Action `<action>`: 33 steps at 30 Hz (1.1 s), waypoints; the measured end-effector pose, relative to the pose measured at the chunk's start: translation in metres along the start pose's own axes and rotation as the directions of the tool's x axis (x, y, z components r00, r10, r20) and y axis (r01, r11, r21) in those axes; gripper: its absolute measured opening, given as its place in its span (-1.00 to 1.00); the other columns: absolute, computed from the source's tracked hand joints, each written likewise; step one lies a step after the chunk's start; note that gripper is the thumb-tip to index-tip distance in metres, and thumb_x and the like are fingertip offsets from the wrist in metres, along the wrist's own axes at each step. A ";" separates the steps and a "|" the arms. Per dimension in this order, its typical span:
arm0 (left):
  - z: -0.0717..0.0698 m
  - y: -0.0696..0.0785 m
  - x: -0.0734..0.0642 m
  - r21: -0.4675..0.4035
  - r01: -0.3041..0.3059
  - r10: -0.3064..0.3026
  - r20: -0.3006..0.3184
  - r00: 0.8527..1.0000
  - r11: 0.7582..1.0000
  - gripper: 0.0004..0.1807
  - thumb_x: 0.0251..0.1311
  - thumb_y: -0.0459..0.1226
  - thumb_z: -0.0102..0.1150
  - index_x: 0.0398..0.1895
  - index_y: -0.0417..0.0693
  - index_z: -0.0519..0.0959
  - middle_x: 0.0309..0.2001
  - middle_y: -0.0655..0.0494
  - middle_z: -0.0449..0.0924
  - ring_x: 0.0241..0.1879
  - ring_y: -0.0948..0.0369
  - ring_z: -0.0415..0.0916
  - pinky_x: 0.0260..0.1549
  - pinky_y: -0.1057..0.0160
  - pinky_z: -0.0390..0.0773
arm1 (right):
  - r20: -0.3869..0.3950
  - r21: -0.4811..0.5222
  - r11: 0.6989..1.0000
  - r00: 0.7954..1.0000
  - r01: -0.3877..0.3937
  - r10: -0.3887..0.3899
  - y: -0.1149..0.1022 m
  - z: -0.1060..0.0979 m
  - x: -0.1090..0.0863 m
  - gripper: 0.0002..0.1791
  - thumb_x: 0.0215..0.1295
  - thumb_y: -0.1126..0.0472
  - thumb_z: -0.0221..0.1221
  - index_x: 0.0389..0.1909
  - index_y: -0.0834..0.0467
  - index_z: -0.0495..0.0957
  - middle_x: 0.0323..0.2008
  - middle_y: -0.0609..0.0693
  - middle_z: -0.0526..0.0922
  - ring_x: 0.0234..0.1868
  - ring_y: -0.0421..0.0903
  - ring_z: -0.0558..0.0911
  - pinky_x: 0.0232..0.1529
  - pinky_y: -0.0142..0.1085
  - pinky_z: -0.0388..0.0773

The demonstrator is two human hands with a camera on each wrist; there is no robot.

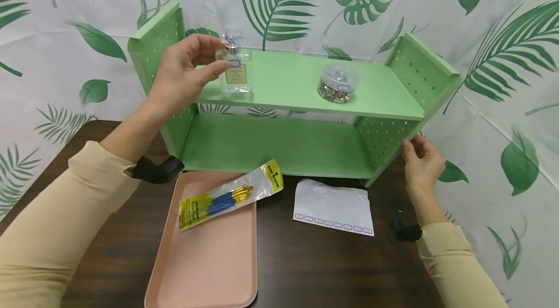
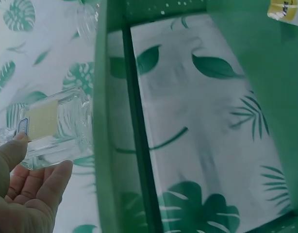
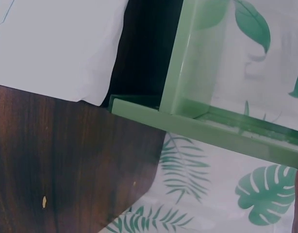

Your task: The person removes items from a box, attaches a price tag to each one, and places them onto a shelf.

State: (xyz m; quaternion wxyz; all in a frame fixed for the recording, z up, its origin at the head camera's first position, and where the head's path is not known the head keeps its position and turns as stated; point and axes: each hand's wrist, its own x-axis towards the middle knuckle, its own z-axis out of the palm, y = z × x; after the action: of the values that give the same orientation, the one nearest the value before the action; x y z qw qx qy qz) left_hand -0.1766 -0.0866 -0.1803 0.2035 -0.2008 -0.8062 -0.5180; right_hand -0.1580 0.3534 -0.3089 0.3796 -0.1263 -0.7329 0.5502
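My left hand (image 1: 185, 68) pinches a clear glass perfume bottle (image 1: 238, 75) between thumb and fingers. The bottle stands upright at the left part of the green shelf's (image 1: 284, 145) upper board, with a cream label and a small blue-bordered sticker on its front. In the left wrist view the thumb lies by the sticker on the bottle (image 2: 44, 121). At the shelf's right end, my right hand (image 1: 423, 165) holds the front edge of the side panel, thumb on the near face. Only a sliver of that hand enters the right wrist view, beside the green panel (image 3: 207, 133).
A round clear jar (image 1: 338, 85) of small metal pieces sits on the upper board. Before the shelf lies a pink tray (image 1: 214, 269), a pack of artist brushes (image 1: 231, 196) across it. A white sticker sheet (image 1: 332, 206) is on the dark wooden table (image 1: 323, 269).
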 end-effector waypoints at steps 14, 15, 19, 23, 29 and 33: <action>-0.006 -0.020 0.009 0.039 0.017 -0.015 -0.052 0.999 0.999 -0.66 0.20 -0.28 0.20 0.04 -0.17 0.53 -0.26 0.29 0.54 -0.23 0.43 0.46 -0.22 0.44 0.39 | -0.002 -0.032 0.999 1.000 0.016 -0.016 0.002 0.000 -0.003 -0.82 0.18 0.32 0.24 -0.21 0.29 0.62 -0.49 -0.36 0.58 -0.41 -0.43 0.57 -0.38 -0.66 0.50; -0.007 -0.021 0.010 0.042 0.016 -0.014 -0.051 0.999 0.999 -0.66 0.20 -0.28 0.20 0.05 -0.17 0.53 -0.25 0.28 0.54 -0.22 0.43 0.46 -0.20 0.43 0.39 | -0.005 -0.022 1.000 1.000 0.013 -0.013 0.002 0.000 -0.003 -0.84 0.18 0.33 0.24 -0.22 0.28 0.62 -0.49 -0.35 0.59 -0.41 -0.43 0.58 -0.38 -0.66 0.50; -0.007 -0.023 0.010 0.047 0.012 -0.009 -0.051 0.999 0.999 -0.66 0.20 -0.28 0.20 0.05 -0.17 0.53 -0.23 0.23 0.56 -0.21 0.44 0.47 -0.19 0.43 0.40 | -0.010 0.002 1.000 1.000 0.020 -0.020 0.004 0.001 -0.001 -0.88 0.17 0.35 0.24 -0.26 0.24 0.63 -0.50 -0.32 0.61 -0.44 -0.42 0.59 -0.39 -0.65 0.51; -0.008 -0.026 0.010 0.056 0.007 -0.004 -0.052 0.999 0.998 -0.65 0.21 -0.29 0.19 0.06 -0.17 0.53 -0.23 0.22 0.55 -0.21 0.46 0.47 -0.19 0.43 0.39 | -0.005 0.019 1.000 1.000 0.016 -0.016 0.004 0.001 -0.001 -0.91 0.18 0.35 0.23 -0.28 0.20 0.63 -0.50 -0.29 0.61 -0.45 -0.42 0.58 -0.39 -0.64 0.52; -0.007 -0.028 0.010 0.052 0.007 -0.004 -0.057 0.998 0.999 -0.65 0.21 -0.29 0.19 0.06 -0.17 0.53 -0.19 0.16 0.57 -0.21 0.46 0.47 -0.24 0.46 0.39 | -0.001 0.077 0.997 1.000 -0.008 0.008 0.003 0.001 -0.001 -0.91 0.15 0.37 0.24 -0.31 0.19 0.64 -0.50 -0.26 0.62 -0.45 -0.39 0.59 -0.40 -0.64 0.52; -0.007 -0.030 0.010 0.028 0.011 -0.009 -0.061 0.998 1.000 -0.66 0.20 -0.30 0.20 0.05 -0.19 0.53 -0.22 0.22 0.57 -0.23 0.44 0.48 -0.32 0.50 0.38 | 0.003 0.081 0.997 1.000 -0.014 0.013 0.002 0.001 -0.002 -0.91 0.16 0.37 0.24 -0.30 0.20 0.63 -0.50 -0.27 0.61 -0.44 -0.39 0.59 -0.39 -0.64 0.52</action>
State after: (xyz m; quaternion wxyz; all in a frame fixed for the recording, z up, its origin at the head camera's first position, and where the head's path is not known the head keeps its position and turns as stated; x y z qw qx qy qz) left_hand -0.1998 -0.1030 -0.1949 0.2283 -0.1779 -0.8078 -0.5134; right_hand -0.1580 0.3519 -0.3113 0.3800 -0.1152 -0.7096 0.5821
